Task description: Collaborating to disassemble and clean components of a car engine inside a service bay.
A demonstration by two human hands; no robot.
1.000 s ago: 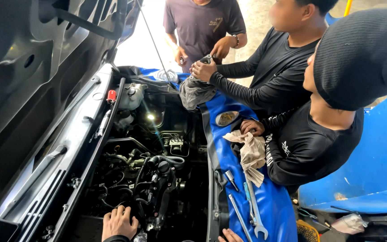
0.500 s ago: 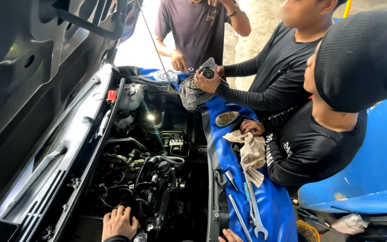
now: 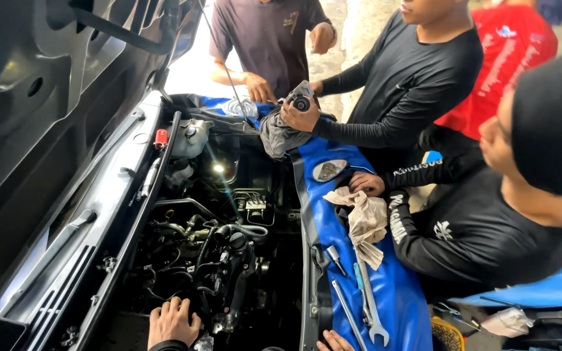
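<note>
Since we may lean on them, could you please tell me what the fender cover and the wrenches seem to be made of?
Fender cover: probably vinyl or coated fabric, glossy blue, draping with soft folds. Wrenches: metal, likely steel, with a bright silvery shine.

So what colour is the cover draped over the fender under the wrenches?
Blue; the fender cover shows best in the head view.

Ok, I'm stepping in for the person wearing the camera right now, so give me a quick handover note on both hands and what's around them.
Left hand: resting open, fingers spread, on the engine parts low in the open engine bay, holding nothing.
Right hand: only the fingertips show at the bay's front edge beside the blue cover; grip unclear.
Wrenches and a rag lie on that cover.
A co-worker holds a small round part wrapped in a grey cloth.
Done or left: cannot tell.
</note>
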